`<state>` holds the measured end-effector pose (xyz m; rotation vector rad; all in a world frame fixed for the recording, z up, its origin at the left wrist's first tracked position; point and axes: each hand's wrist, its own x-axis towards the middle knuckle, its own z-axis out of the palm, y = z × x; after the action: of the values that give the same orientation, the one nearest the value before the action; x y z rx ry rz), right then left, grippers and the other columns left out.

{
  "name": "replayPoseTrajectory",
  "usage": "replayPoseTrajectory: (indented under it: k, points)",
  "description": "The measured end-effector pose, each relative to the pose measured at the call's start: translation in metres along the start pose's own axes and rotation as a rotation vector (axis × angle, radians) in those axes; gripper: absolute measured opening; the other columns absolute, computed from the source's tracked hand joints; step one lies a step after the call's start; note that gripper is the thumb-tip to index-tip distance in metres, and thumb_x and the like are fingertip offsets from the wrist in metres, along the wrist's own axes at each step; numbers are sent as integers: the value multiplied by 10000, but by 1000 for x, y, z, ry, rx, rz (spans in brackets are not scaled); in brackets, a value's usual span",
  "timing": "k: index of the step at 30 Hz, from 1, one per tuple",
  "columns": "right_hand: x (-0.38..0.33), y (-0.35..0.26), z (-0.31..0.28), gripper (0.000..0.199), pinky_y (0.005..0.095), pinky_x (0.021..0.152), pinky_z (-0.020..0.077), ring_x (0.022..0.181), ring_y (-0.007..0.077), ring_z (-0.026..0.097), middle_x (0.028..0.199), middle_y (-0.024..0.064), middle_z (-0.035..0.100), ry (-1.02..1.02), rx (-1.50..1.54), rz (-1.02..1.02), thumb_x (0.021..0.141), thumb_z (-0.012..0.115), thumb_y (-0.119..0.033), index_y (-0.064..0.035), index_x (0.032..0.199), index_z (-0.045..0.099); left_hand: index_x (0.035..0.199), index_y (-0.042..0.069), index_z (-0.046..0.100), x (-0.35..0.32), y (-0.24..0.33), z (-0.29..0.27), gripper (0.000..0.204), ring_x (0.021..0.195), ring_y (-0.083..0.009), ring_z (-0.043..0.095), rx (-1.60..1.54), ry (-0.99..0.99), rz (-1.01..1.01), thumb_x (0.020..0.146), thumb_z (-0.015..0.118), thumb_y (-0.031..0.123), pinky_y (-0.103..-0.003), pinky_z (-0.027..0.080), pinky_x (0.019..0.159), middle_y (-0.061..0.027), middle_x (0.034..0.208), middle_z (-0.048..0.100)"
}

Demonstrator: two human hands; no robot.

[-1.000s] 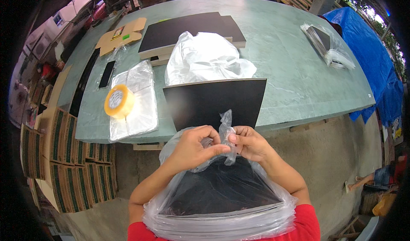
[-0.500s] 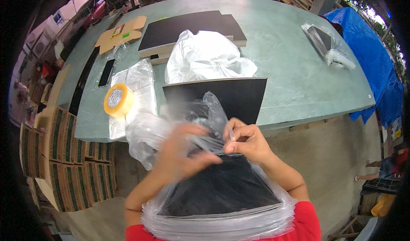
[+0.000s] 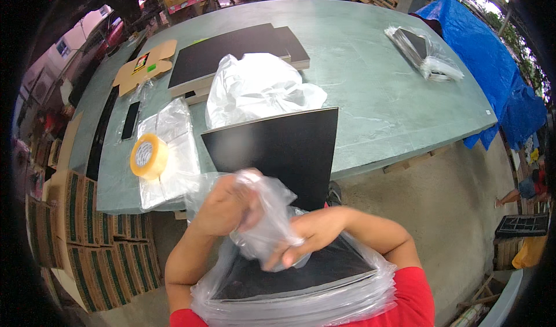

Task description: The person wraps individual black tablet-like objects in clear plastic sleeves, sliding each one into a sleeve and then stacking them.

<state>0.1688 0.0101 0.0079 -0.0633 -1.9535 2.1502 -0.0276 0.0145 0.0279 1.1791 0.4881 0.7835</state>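
Note:
In front of my chest, my left hand is closed on a bunched clear plastic bag. My right hand grips the lower part of the same bag, with its fingertips pointing down and left; motion blurs both hands a little. Beneath them, against my body, lies a stack of black boards wrapped in clear plastic, its near edges thick with folded film. Just beyond the hands a bare black board leans up against the table edge, in front of a crumpled white plastic bag.
On the green table a yellow tape roll rests on flat clear bags. A phone, flattened cardboard and stacked black boards lie farther back. Bagged boards sit far right; cartons stand left.
My hands have drawn the plastic bag down and bunched it between them; my right hand has moved lower and left. The view has shifted, showing more of the upright black board.

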Motion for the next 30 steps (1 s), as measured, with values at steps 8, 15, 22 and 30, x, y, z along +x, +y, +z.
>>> replayPoseTrajectory:
  k: [8,15,22,30]
  points:
    - [-9,-10,-33,373,444,816,386,908,296,535,937,154,576,-550,-432,633,768,547,-378,-31,900,585,814,-30,569,-23,38,4,243,629,-198,591,209,-113,-31,785,537,209,-297,463,574,-99,714,606]
    - [-53,31,-21,282,497,968,198,1054,272,461,965,99,592,-345,-2074,847,751,474,-269,-74,888,625,744,59,602,-39,-32,-19,133,657,-259,600,1929,-309,-586,744,510,155,-347,465,545,-104,713,608]
    - [-33,-59,-62,299,351,666,456,743,274,562,785,119,555,1125,-1217,39,571,583,3,-48,861,533,749,52,622,-59,-13,-30,221,619,-232,602,1229,-393,-403,728,567,264,-354,464,525,-72,735,621]
    - [-17,-16,-61,542,377,851,369,1004,306,436,1081,136,466,1116,-1540,134,556,500,110,-63,1069,480,1118,46,438,-34,-12,-112,383,822,-223,513,1422,1096,344,743,486,-12,-323,438,663,-146,1010,478]
